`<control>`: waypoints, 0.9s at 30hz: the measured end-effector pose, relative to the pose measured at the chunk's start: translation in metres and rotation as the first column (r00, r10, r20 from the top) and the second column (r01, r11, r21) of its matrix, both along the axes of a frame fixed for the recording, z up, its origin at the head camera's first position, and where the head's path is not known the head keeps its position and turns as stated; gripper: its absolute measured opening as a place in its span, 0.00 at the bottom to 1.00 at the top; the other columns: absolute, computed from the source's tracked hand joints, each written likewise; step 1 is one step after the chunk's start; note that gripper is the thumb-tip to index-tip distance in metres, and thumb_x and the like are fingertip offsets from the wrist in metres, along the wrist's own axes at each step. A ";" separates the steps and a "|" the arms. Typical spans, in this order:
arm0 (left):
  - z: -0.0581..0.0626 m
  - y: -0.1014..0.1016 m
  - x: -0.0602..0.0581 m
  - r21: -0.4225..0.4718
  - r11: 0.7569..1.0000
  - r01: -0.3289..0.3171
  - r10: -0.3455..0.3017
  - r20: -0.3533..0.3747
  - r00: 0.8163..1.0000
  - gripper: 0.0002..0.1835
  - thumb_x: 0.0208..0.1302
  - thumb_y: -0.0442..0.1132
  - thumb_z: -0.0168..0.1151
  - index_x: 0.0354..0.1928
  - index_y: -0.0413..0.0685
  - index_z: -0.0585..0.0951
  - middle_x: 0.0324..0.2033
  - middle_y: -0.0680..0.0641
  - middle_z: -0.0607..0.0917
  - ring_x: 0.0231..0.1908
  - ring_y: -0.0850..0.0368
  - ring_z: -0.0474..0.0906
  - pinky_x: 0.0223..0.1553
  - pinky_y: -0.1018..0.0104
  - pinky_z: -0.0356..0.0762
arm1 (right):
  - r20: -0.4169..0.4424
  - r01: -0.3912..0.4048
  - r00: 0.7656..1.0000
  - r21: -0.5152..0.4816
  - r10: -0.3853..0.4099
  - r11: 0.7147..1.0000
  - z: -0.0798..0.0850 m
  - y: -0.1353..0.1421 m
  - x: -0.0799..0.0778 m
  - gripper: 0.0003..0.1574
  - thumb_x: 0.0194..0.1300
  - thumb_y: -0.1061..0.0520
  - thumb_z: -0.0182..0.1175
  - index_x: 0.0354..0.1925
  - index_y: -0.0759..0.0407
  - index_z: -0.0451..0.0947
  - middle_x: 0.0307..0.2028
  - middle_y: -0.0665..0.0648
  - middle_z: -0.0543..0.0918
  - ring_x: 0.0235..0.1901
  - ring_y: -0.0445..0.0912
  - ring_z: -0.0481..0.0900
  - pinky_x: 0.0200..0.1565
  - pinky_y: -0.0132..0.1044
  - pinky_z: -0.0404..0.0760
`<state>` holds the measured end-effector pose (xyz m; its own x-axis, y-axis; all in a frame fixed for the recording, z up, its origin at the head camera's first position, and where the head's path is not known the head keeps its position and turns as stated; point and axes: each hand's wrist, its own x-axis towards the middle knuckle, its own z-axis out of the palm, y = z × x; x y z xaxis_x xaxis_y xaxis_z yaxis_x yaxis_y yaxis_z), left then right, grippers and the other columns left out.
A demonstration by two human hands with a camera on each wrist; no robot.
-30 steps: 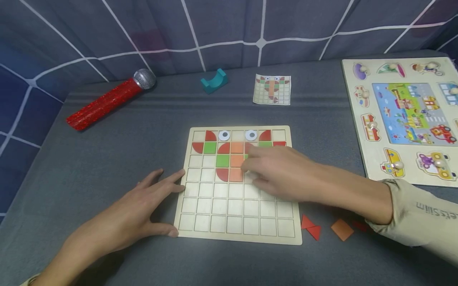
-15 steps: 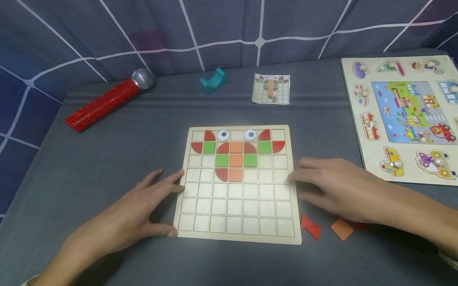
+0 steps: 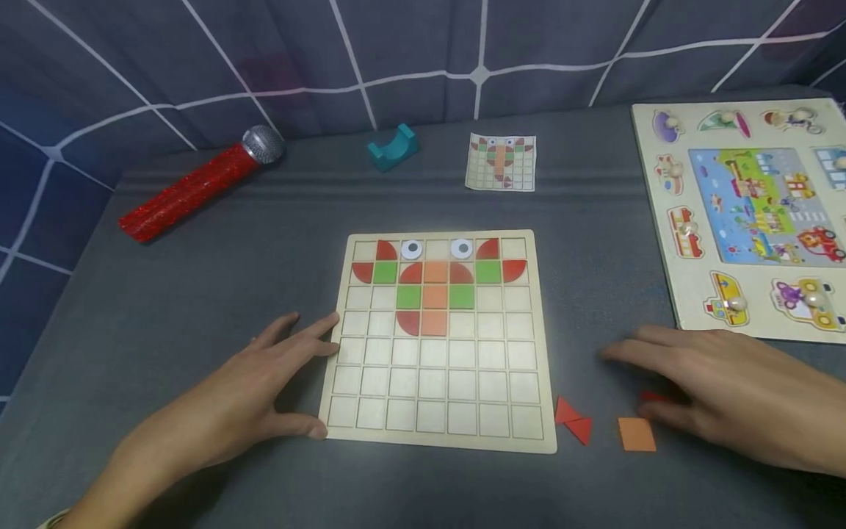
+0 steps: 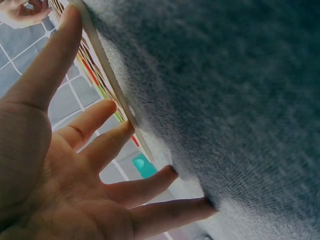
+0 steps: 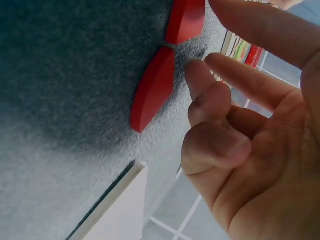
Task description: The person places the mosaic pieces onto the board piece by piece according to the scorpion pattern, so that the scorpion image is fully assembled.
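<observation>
A light wooden grid board [image 3: 432, 378] lies in the middle of the table in the head view. Red quarter-round, green square and orange square pieces fill some upper cells, with two eye discs [image 3: 412, 250] in the top row. My left hand [image 3: 251, 397] is spread, its thumb and fingertips touching the board's left edge. Right of the board, my right hand [image 3: 734, 397] is low over loose red pieces, fingers loosely bent. Its thumb is at a loose orange square [image 3: 637, 435]. The right wrist view shows a curved red piece [image 5: 154, 90] on the cloth near the fingers.
Two red triangles [image 3: 573, 420] lie beside the board's lower right corner. A printed pattern card [image 3: 500, 163], a teal arch [image 3: 394, 148] and a red microphone [image 3: 198, 185] lie at the back. A picture knob puzzle [image 3: 681, 294] stands far right, near my right hand.
My right hand has moved from the board's middle to the loose pieces at right, leaving a red quarter-round and a green square uncovered. The loose orange square has turned. My left hand stays put.
</observation>
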<state>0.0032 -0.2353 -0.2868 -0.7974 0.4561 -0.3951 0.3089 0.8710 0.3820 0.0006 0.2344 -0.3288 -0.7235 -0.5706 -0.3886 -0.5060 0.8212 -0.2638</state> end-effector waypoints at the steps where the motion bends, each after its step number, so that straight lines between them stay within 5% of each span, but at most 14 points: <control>1: 0.000 0.000 0.000 0.001 1.000 0.003 -0.003 -0.002 1.000 0.47 0.42 0.63 0.77 0.67 0.65 0.70 0.74 0.55 0.60 0.70 0.27 0.50 0.53 0.24 0.63 | 0.003 0.006 1.000 0.020 -0.006 1.000 -0.001 0.002 0.001 0.36 0.53 0.41 0.74 0.59 0.37 0.75 0.38 0.34 0.72 0.28 0.29 0.67 0.28 0.32 0.73; 12: 0.000 -0.001 0.000 0.001 1.000 0.006 -0.006 0.005 1.000 0.47 0.42 0.63 0.76 0.67 0.66 0.69 0.74 0.55 0.60 0.70 0.28 0.49 0.53 0.24 0.62 | 0.041 0.051 0.998 0.094 -0.055 0.994 -0.010 0.008 0.010 0.43 0.51 0.42 0.76 0.63 0.39 0.72 0.50 0.43 0.80 0.41 0.40 0.80 0.39 0.52 0.81; 23: 0.001 -0.001 0.000 -0.005 1.000 -0.008 0.008 0.019 1.000 0.46 0.42 0.65 0.75 0.66 0.65 0.71 0.74 0.55 0.58 0.70 0.28 0.48 0.53 0.23 0.62 | 0.016 0.055 0.998 0.075 -0.056 0.996 -0.007 0.004 0.014 0.36 0.54 0.42 0.73 0.61 0.38 0.74 0.44 0.39 0.79 0.33 0.33 0.74 0.33 0.45 0.81; 27: 0.000 0.000 0.000 -0.007 1.000 -0.011 0.012 0.021 1.000 0.47 0.41 0.65 0.75 0.67 0.66 0.70 0.74 0.55 0.59 0.70 0.27 0.49 0.53 0.23 0.61 | -0.097 0.037 0.995 -0.004 -0.038 0.999 -0.002 0.003 0.016 0.34 0.55 0.45 0.73 0.60 0.36 0.75 0.45 0.36 0.79 0.35 0.31 0.75 0.36 0.44 0.81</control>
